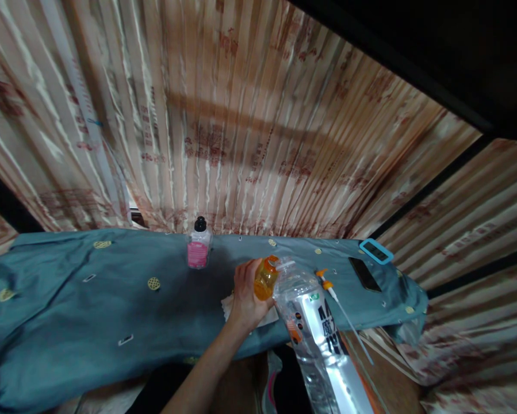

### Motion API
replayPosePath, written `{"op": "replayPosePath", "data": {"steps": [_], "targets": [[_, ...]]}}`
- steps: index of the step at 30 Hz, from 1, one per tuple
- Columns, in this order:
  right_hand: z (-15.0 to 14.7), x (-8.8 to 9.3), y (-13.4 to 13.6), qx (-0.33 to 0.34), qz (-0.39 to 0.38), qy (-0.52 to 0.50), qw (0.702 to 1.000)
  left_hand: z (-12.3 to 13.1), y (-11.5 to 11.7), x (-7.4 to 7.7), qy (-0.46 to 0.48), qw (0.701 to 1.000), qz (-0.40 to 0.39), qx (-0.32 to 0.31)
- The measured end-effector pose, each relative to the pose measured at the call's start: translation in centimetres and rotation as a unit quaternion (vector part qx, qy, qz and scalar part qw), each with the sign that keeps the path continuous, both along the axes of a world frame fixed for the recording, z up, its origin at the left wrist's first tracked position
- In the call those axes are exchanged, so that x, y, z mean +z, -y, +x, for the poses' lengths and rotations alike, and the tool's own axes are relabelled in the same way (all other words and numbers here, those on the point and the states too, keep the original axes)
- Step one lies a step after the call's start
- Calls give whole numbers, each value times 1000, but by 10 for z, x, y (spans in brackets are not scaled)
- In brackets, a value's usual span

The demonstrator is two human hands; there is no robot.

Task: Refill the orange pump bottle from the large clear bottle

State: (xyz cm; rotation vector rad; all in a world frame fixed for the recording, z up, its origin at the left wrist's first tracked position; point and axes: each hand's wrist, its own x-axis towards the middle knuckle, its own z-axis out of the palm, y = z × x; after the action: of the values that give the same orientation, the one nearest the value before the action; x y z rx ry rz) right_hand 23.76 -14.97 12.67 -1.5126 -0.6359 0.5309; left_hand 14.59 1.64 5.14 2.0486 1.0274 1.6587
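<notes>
My left hand [243, 290] is closed around a small orange translucent bottle [264, 280] above the cloth. A large clear plastic bottle [314, 328] with a silver label leans in from the lower right. Its mouth meets the orange bottle's opening; whether liquid is flowing I cannot tell. My right hand does not show. A white tissue [269, 315] lies beneath my left hand. Beside the big bottle is a pump head [326, 283] with orange parts and a long white tube.
A clear bottle [198, 247] with a pink label and black cap stands on the teal cloth-covered surface [111, 299]. A dark phone [364, 274] and a blue-framed device [376, 251] lie at the right. Patterned curtains [241, 126] hang behind, with a dark beam [413, 75] overhead.
</notes>
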Motion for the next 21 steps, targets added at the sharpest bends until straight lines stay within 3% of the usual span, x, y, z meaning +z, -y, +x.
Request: {"op": "replayPosePath", "data": {"steps": [3,6,14,21], "targets": [[8,-15,-39,-22,-35,3,999,0,0,-2,10,1000,-13,-9],[13,-26,-51,-37,-57,12,998,1,0,-3,17,999,-28,-14],[12,-31,-46,-37,-49,19,998,1,0,-5,18,999,-41,-20],[9,-21,-33,-19,-17,28,999,3,0,-4,30,999,-36,-19]]}}
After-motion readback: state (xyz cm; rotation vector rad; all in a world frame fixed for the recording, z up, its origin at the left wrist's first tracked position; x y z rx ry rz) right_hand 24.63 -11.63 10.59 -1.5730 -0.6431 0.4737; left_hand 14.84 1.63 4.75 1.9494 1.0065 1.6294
